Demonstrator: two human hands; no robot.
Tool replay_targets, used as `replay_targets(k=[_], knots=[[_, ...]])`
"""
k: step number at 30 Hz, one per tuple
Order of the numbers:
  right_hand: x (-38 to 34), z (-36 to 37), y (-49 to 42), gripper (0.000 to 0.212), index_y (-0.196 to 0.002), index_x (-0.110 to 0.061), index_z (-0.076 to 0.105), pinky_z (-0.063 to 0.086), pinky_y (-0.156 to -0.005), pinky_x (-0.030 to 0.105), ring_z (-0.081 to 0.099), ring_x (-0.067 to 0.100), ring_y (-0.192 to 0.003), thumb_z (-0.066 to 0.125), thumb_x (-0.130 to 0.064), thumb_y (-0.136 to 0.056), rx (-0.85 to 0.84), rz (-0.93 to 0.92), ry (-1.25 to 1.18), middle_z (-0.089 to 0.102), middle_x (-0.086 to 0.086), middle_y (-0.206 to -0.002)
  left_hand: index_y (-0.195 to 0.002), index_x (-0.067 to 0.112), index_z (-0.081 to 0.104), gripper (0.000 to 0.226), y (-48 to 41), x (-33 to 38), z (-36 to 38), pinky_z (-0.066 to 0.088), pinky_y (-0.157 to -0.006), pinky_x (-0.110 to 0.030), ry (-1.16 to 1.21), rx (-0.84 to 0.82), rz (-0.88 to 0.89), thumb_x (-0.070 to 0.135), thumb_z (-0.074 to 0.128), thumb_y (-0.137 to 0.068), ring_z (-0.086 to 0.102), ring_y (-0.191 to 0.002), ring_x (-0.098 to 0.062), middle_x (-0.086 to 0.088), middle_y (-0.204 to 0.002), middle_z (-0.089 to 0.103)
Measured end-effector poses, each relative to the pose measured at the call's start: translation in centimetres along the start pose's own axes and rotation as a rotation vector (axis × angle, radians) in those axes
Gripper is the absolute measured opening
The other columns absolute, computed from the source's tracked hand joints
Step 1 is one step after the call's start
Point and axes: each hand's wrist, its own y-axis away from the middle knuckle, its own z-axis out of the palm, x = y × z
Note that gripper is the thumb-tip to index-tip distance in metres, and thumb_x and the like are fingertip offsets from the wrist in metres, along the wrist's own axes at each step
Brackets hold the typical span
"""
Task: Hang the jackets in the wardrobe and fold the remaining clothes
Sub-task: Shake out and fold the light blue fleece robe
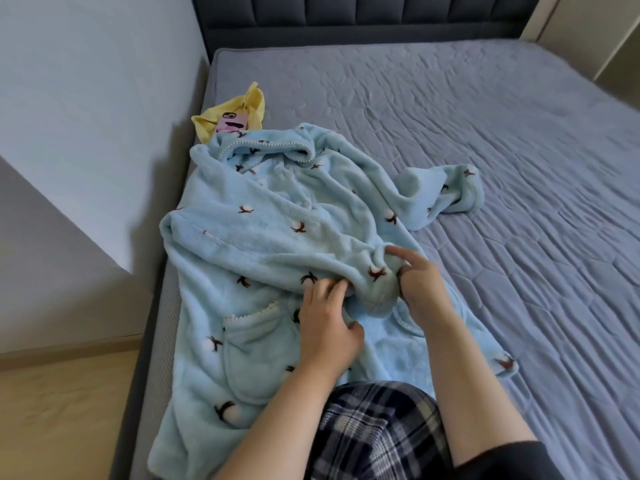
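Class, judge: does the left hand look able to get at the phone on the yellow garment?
Probably yes, with a forward lean. The phone lies mostly uncovered on the yellow garment beyond the hood of the fleece robe; only that fabric lies between it and the left hand.

Thick plush fleece on the robe (277, 220), fuzzy and matt, with knobbly trim along its edges. Quilted matt cloth over the mattress (485, 133), puckered and creased. Padded, tufted fabric on the headboard (346, 15). Thin, smooth yellow cloth (254, 102). Glossy plastic on the phone case (232, 123). Woven check cloth on the trousers (374, 431). Smooth wood-look floor (62, 410); matt wall (86, 81).
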Motion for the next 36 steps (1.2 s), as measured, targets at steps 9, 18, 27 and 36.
replay_targets(k=[9, 18, 27, 36], knots=[[-0.5, -0.8, 0.1, 0.034, -0.050, -0.012, 0.046, 0.029, -0.050, 0.022, 0.042, 0.014, -0.060, 0.053, 0.003, -0.079, 0.303, -0.183, 0.243, 0.046, 0.004, -0.074, -0.117, 0.018, 0.057, 0.072, -1.7, 1.7, 1.7, 0.043, -0.090, -0.041, -0.189, 0.019, -0.142, 0.062, 0.070, -0.062, 0.044, -0.112, -0.023, -0.001, -0.115, 0.053], [-0.8, -0.6, 0.5, 0.028, -0.075, -0.008, 0.066, 0.036, -0.058, 0.017, 0.050, 0.016, -0.074, 0.046, 0.010, -0.075, 0.336, -0.271, 0.235, 0.056, 0.000, -0.083, -0.069, 0.015, 0.042, 0.016, -1.8, 3.3, 1.6, 0.036, -0.057, -0.030, 0.059, 0.089, -0.135, 0.022, 0.056, -0.069, 0.042, -0.065, -0.019, 0.004, -0.070, 0.044], [-0.7, -1.4, 0.5, 0.049, -0.106, -0.009, 0.071, 0.035, -0.091, 0.034, 0.046, 0.029, -0.114, 0.046, 0.013, -0.070, 0.515, -0.312, 0.465, 0.059, 0.008, -0.121, -0.072, 0.009, 0.061, 0.025, -1.0, 2.0, 0.5, 0.045, -0.062, -0.029, -0.070, 0.198, 0.154, 0.020, 0.042, -0.084, 0.055, -0.073, -0.020, -0.003, -0.079, 0.060], [2.3, 1.5, -1.6, 0.054, -0.143, -0.018, 0.029, 0.026, -0.107, 0.048, 0.027, 0.029, -0.138, 0.036, -0.023, -0.089, -0.231, -0.038, 1.108, 0.032, 0.008, -0.148, -0.148, 0.018, 0.026, 0.055, -1.5, -0.6, 2.7, 0.005, -0.118, -0.044, -0.451, -0.403, -0.224, 0.044, 0.028, -0.100, 0.003, -0.146, -0.031, -0.010, -0.159, 0.007]])
